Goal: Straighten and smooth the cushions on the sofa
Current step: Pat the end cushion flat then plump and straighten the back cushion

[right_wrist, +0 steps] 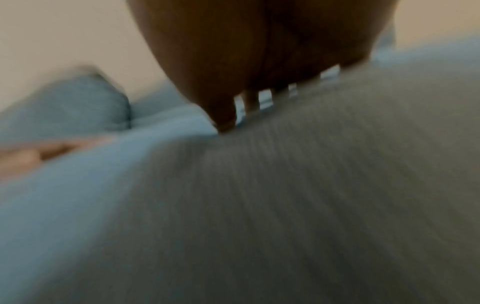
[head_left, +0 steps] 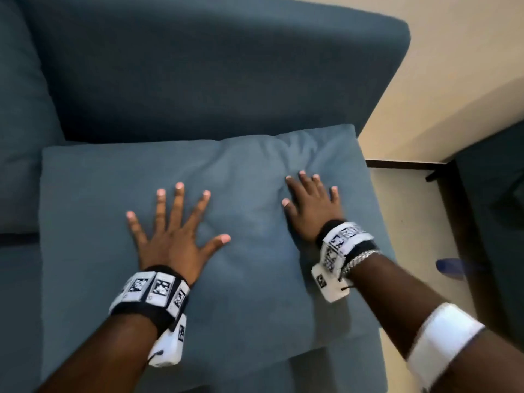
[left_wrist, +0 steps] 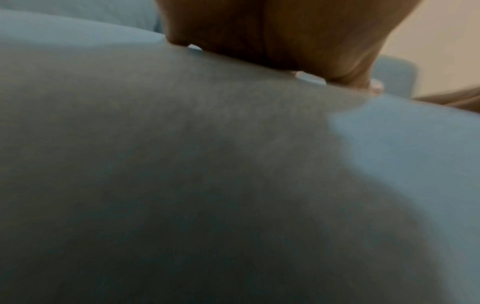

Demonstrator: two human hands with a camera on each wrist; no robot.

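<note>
A square blue cushion [head_left: 93, 191] lies flat on the seat of a blue sofa [head_left: 198, 72]. My left hand [head_left: 173, 225] rests palm down near the cushion's middle, fingers spread wide and straight. My right hand [head_left: 310, 199] presses flat on the cushion's right part, fingers straight, with creases in the fabric fanning out toward the far right corner. In the left wrist view the palm [left_wrist: 272, 33] sits on blue fabric [left_wrist: 207, 164]. The right wrist view is blurred, showing the right hand [right_wrist: 259, 61] flat on the cushion [right_wrist: 285, 195].
The sofa's back cushions [head_left: 17, 114] rise behind and to the left. The sofa's right end meets a cream wall [head_left: 467, 52]. A dark piece of furniture [head_left: 493, 199] stands on the light floor [head_left: 411, 211] at the right, with a blue object [head_left: 450, 267] beside it.
</note>
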